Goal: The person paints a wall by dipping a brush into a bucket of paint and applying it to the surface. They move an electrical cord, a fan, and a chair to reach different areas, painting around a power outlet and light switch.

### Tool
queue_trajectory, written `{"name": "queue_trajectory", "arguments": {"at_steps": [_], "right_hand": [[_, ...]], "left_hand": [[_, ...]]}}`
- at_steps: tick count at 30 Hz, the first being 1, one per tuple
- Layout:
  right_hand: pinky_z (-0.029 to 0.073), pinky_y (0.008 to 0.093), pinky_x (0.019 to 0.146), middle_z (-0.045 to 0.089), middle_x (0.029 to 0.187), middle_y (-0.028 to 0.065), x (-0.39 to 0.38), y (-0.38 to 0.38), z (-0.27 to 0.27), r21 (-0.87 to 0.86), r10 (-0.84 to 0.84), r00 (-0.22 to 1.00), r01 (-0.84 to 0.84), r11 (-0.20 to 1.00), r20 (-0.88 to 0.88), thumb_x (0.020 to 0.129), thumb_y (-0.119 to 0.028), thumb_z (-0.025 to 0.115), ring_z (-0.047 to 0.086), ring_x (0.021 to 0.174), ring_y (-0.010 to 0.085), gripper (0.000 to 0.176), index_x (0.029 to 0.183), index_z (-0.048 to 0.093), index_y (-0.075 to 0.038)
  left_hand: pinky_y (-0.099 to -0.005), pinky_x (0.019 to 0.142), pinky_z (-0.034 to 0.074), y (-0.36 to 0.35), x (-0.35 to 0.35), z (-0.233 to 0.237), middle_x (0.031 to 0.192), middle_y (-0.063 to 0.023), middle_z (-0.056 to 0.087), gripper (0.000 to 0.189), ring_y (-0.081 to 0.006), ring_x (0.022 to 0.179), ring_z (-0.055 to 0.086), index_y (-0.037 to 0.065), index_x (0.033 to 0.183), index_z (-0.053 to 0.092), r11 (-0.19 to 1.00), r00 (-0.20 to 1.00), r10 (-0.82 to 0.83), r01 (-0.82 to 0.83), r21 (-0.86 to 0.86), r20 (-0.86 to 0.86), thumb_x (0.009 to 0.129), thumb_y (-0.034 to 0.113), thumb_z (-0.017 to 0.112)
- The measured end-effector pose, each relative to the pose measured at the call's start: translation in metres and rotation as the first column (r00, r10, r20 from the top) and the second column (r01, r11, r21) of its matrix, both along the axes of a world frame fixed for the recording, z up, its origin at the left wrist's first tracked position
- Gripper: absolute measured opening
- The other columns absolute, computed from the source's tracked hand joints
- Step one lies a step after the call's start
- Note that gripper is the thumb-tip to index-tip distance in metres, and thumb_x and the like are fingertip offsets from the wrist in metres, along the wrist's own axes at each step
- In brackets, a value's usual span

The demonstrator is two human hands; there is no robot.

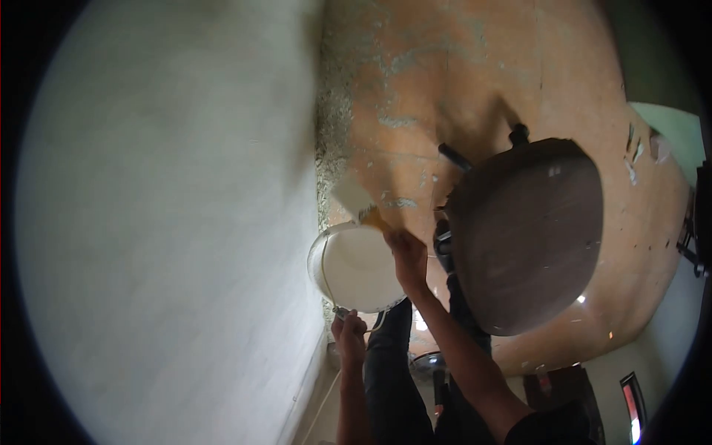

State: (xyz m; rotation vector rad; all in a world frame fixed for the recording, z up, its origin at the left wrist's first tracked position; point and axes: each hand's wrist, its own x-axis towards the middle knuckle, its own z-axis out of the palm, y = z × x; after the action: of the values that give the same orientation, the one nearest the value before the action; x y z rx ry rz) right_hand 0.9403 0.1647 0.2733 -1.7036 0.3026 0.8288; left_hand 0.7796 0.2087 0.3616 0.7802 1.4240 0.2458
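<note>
A white bucket (363,267) with pale contents hangs or stands beside the wall, in front of my legs. My left hand (349,328) is closed on the bucket's wire handle (327,278) at the near rim. My right hand (406,251) grips the yellow handle of a wide brush (376,219) beside the bucket's far right rim. The brush's pale, flat head (351,194) lies beyond the rim, towards the wall, and looks slightly blurred.
A pale wall (170,222) fills the left side. Debris (334,126) lies along its foot on the orange-brown floor (415,81). A dark office chair (526,237) stands close on my right. A round dark object (429,362) is near my legs.
</note>
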Motion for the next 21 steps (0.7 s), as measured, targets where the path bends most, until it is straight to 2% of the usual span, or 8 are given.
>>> {"name": "queue_trajectory", "arguments": {"at_steps": [4,5,8,10,13,16,17,21], "right_hand": [[0.035,0.029,0.048,0.042,0.053,0.0039,-0.011,-0.072,0.119,0.012,0.209,0.977,-0.21,0.978,0.041,0.084,-0.031,0.064,0.038,0.052,0.0092,0.034,0.072,0.057,0.0],[0.036,0.0295,0.048,0.043,0.052,0.0063,-0.012,-0.096,0.137,-0.018,0.357,0.933,-0.356,0.934,0.056,0.084,-0.032,0.064,0.04,0.05,0.0101,0.035,0.072,0.058,0.0],[0.038,0.0326,0.046,0.045,0.05,0.0099,-0.004,-0.146,0.205,-0.108,0.532,0.824,-0.521,0.847,0.194,0.083,-0.031,0.065,0.047,0.046,0.0147,0.03,0.074,0.061,-0.002],[0.038,0.0327,0.046,0.048,0.051,0.0097,0.0,-0.175,0.232,-0.104,0.604,0.755,-0.599,0.794,0.255,0.083,-0.029,0.066,0.049,0.047,0.0153,0.027,0.077,0.063,-0.003],[0.039,0.0326,0.047,0.051,0.054,0.0098,0.01,-0.203,0.277,-0.159,0.697,0.658,-0.684,0.712,0.287,0.082,-0.028,0.066,0.051,0.049,0.0153,0.026,0.077,0.063,-0.003],[0.04,0.0331,0.049,0.055,0.057,0.0107,0.019,-0.205,0.321,-0.119,0.675,0.652,-0.683,0.72,0.345,0.082,-0.028,0.066,0.054,0.051,0.0157,0.026,0.075,0.062,-0.003],[0.042,0.0338,0.051,0.057,0.06,0.0121,0.023,-0.21,0.313,-0.145,0.713,0.631,-0.709,0.69,0.306,0.082,-0.028,0.066,0.057,0.054,0.0178,0.027,0.075,0.061,-0.002],[0.042,0.035,0.051,0.057,0.061,0.0133,0.027,-0.22,0.333,-0.21,0.718,0.562,-0.708,0.674,0.411,0.082,-0.029,0.066,0.057,0.054,0.021,0.027,0.076,0.061,-0.002]], "left_hand": [[-0.0236,0.043,0.021,-0.011,-0.005,0.075,0.056,0.005,0.031,0.021,-0.0047,0.046,0.027,0.01,0.069,0.039,0.999,0.997,0.024,-0.026,0.029,0.071,0.086,0.005,0.051],[-0.0238,0.043,0.021,-0.016,-0.008,0.101,0.056,0.0051,0.031,0.02,-0.0046,0.046,0.027,0.01,0.07,0.039,0.999,0.997,0.033,-0.035,0.021,0.065,0.086,0.006,0.051],[-0.0234,0.042,0.021,-0.027,-0.002,0.165,0.055,0.0057,0.031,0.018,-0.0042,0.045,0.026,0.01,0.074,0.041,0.999,0.986,0.032,-0.039,0.039,0.166,0.086,0.009,0.053],[-0.0235,0.042,0.022,-0.04,0.002,0.209,0.055,0.0067,0.031,0.019,-0.0048,0.044,0.026,0.012,0.073,0.042,0.996,0.99,-0.082,0.076,0.05,0.113,0.087,0.014,0.054],[-0.0235,0.04,0.019,-0.064,0.013,0.268,0.054,0.0067,0.031,0.02,-0.0039,0.042,0.025,0.011,0.073,0.042,0.986,0.979,-0.124,0.103,0.132,0.16,0.086,0.016,0.056],[-0.0232,0.04,0.019,-0.072,0.013,0.308,0.053,0.0064,0.032,0.021,-0.0035,0.042,0.026,0.011,0.072,0.043,0.971,0.971,-0.175,0.143,0.192,0.165,0.086,0.017,0.056],[-0.0232,0.04,0.02,-0.074,0.016,0.314,0.053,0.0062,0.033,0.021,-0.0037,0.042,0.027,0.011,0.072,0.043,0.963,0.97,-0.19,0.155,0.22,0.15,0.087,0.017,0.056],[-0.0222,0.04,0.024,-0.099,0.006,0.334,0.055,0.0069,0.036,0.021,-0.003,0.044,0.032,0.009,0.072,0.046,0.945,0.964,-0.211,0.16,0.285,0.159,0.087,0.016,0.057]]}}
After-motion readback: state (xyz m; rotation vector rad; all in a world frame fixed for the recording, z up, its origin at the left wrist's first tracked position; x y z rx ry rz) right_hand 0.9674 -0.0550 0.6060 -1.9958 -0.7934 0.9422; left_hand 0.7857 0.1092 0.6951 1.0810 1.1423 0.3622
